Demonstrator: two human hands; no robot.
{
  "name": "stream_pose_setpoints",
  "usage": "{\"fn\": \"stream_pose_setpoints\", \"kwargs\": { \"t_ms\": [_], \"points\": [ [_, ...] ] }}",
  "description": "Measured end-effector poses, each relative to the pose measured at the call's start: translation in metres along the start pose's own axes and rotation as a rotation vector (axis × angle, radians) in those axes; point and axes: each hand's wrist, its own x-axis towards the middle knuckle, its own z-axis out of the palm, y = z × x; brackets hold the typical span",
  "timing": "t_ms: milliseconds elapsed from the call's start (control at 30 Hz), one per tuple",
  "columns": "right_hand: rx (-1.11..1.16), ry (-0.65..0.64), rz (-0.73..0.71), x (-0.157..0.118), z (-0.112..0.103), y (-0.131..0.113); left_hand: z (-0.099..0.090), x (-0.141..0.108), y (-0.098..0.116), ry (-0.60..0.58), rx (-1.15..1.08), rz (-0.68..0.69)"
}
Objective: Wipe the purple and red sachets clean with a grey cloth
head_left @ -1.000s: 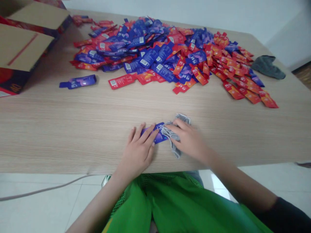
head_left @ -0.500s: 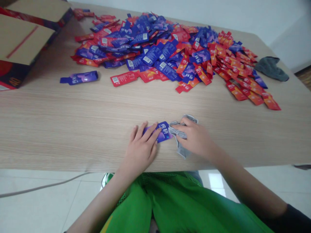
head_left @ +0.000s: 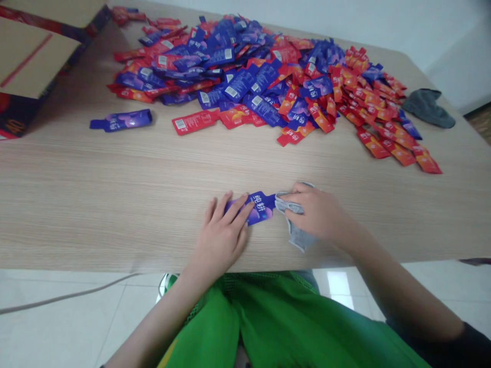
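Observation:
Flat on the table near its front edge lies a purple sachet (head_left: 259,205) with white lettering. My left hand (head_left: 224,230) rests on its left part, fingers spread and pressing it down. A grey cloth (head_left: 301,236) is bunched in my right hand (head_left: 320,212), its fingers closed round it at the sachet's narrow right end. The tip of that end is hidden under the cloth. Farther back, one more purple sachet (head_left: 121,120) lies by itself on the left.
A large heap of red and purple sachets (head_left: 238,84) spreads across the back of the table (head_left: 115,204). At the back left stands an open cardboard box (head_left: 34,56). A dark grey cloth (head_left: 429,107) lies at the far right.
My right hand and the cloth have slid a little to the right, uncovering part of the sachet's narrow end. My left hand has stayed in place.

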Motion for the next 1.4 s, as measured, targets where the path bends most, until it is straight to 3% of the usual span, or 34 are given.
{"fn": "stream_pose_setpoints", "kwargs": {
  "t_ms": [200,400,567,800,967,1200,1400],
  "points": [
    [0.032,-0.015,-0.083,0.0001,-0.0003,-0.0069,-0.0002,0.0004,0.0003,0.008,0.011,0.005],
    [-0.040,-0.062,0.055,-0.0012,-0.0058,-0.0003,-0.0001,-0.0006,0.0003,0.003,0.000,-0.009],
    [0.033,-0.003,-0.053,-0.0048,-0.0003,-0.0093,-0.0006,0.0000,0.0003,0.001,0.001,0.000],
    [-0.020,-0.033,0.022,-0.0034,-0.0060,-0.0008,-0.0011,0.0006,0.0014,0.001,-0.008,-0.009],
    [0.043,-0.004,-0.076,-0.0064,-0.0009,-0.0090,-0.0013,0.0006,0.0012,-0.006,0.002,0.001],
    [-0.011,-0.030,0.055,-0.0038,-0.0062,-0.0001,-0.0003,0.0000,0.0003,-0.001,-0.004,-0.004],
    [0.040,-0.025,-0.116,-0.0082,-0.0025,-0.0073,-0.0013,0.0006,0.0005,-0.007,0.003,0.006]
  ]
}}
